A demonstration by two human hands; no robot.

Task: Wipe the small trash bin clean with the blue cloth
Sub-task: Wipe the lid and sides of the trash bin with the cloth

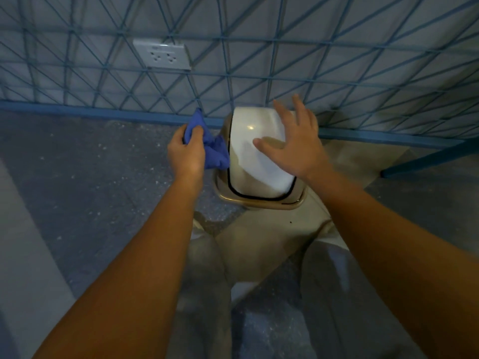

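down at the foot of the wall, on the floor (pixel 77 177), sits the small bin (pixel 259 200), its tan rim close against the blue baseboard (pixel 103 114). its white domed lid (pixel 248 156) catches a spot of light. left hand (pixel 185 154) is closed around the blue cloth (pixel 216 151), bunched up, with one corner poking above the knuckles and the loose end hanging against the left side of the lid. right hand (pixel 293 143) is open, fingers (pixel 282 112) spread, palm down over the right half of the lid; whether it actually presses on the plastic, can't tell from here. both bare forearms reach in from below, and the person's knees in light trousers (pixel 207 281) frame the bin from the near side. up on the wall (pixel 337 27), criss-crossed with blue lines, a white socket (pixel 163 54) sits left of the bin.
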